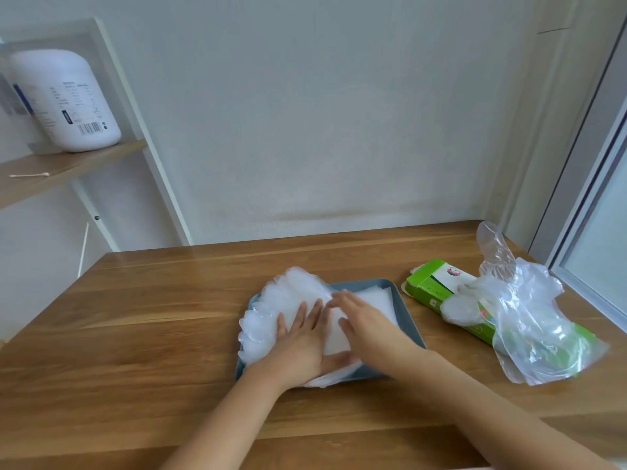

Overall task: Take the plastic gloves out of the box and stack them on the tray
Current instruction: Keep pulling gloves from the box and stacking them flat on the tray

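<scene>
A grey-blue tray (405,312) lies in the middle of the wooden table and holds a stack of clear plastic gloves (288,293) whose fingers spill over its left rim. My left hand (302,337) lies flat on the stack, fingers straight. Beside it, my right hand (366,323) rests flat on the stack too and looks blurred. The green glove box (429,283) lies on its side to the right of the tray. Loose clear gloves (529,313) bulge out over the box.
The wooden table (152,334) meets a white wall at the back. A window frame (583,259) borders its right edge. At the upper left, a shelf (51,171) carries a white bottle (64,100) and a cotton swab (29,175).
</scene>
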Tool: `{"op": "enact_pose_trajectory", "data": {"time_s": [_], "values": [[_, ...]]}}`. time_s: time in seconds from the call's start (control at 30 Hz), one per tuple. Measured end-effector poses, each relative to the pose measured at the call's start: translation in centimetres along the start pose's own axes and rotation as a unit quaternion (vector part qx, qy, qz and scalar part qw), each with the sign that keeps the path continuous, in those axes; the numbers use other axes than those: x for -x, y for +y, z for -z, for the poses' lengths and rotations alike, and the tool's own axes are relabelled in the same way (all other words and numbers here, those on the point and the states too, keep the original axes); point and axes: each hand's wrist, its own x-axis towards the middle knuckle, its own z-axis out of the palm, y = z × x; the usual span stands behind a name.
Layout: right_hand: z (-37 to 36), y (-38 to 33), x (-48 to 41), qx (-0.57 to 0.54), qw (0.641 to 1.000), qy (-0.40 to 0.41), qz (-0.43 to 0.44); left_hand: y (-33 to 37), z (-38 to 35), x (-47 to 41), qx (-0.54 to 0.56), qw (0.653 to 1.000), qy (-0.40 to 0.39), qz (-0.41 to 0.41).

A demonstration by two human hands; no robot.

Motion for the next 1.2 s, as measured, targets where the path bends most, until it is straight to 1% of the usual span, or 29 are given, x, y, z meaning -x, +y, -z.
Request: {"op": "enact_pose_trajectory", "data": {"time_s": [0.07, 0.2, 0.3, 0.4, 0.53, 0.57, 0.6, 0.67, 0.73, 0.77, 0.87, 0.93, 1.0, 1.07, 1.2], "values": [[-1.3, 0.3, 0.1, -0.018, 0.997, -0.074, -0.016, 0.1, 0.0, -0.1, 0.002, 1.0, -0.001, 0.026], [-1.6, 2.3, -0.8, 0.104, 0.981, -0.15, -0.06, -0.1, 0.0, 0.1, 0.03, 0.996, -0.013, 0.085], [-1.0, 2.9, -1.2, 0.158, 0.97, -0.164, -0.081, -0.3, 0.4, 0.8, 0.042, 0.992, -0.037, 0.117], [-0.8, 3.2, -1.4, 0.171, 0.967, -0.17, -0.086, -0.6, 1.2, 1.4, 0.006, 0.986, -0.067, 0.15], [-0.4, 2.9, -1.6, 0.154, 0.966, -0.185, -0.097, -0.6, 2.9, 2.4, -0.026, 0.977, -0.099, 0.189], [-0.1, 2.7, -1.5, 0.137, 0.969, -0.178, -0.099, -0.8, 3.2, 2.5, -0.013, 0.976, -0.093, 0.194], [0.5, 2.5, -1.1, 0.108, 0.977, -0.155, -0.101, -0.8, 3.6, 2.8, 0.011, 0.978, -0.076, 0.194], [2.6, 2.1, 0.1, 0.05, 0.993, -0.064, -0.089, -0.4, 4.5, 3.3, 0.063, 0.983, 0.007, 0.172], [5.4, 2.2, 2.0, 0.035, 0.997, 0.032, -0.069, 1.0, 5.2, 3.9, 0.074, 0.984, 0.108, 0.119], [6.8, 2.3, 3.2, 0.03, 0.995, 0.063, -0.069, 1.9, 5.5, 4.2, 0.088, 0.982, 0.141, 0.09], [10.3, 3.4, 7.1, 0.031, 0.988, 0.121, -0.09, 5.8, 5.5, 4.3, 0.157, 0.97, 0.185, -0.013], [11.6, 4.6, 9.3, 0.054, 0.986, 0.108, -0.113, 8.5, 5.0, 3.9, 0.184, 0.964, 0.182, -0.069], [12.1, 6.0, 11.3, 0.072, 0.986, 0.063, -0.135, 11.1, 4.0, 3.1, 0.186, 0.962, 0.167, -0.105], [11.7, 7.4, 12.8, 0.098, 0.982, 0.041, -0.155, 13.2, 2.8, 1.9, 0.184, 0.962, 0.157, -0.127], [10.5, 9.9, 15.2, 0.119, 0.964, 0.039, -0.234, 16.5, 0.9, -0.6, 0.231, 0.951, 0.146, -0.143]]}}
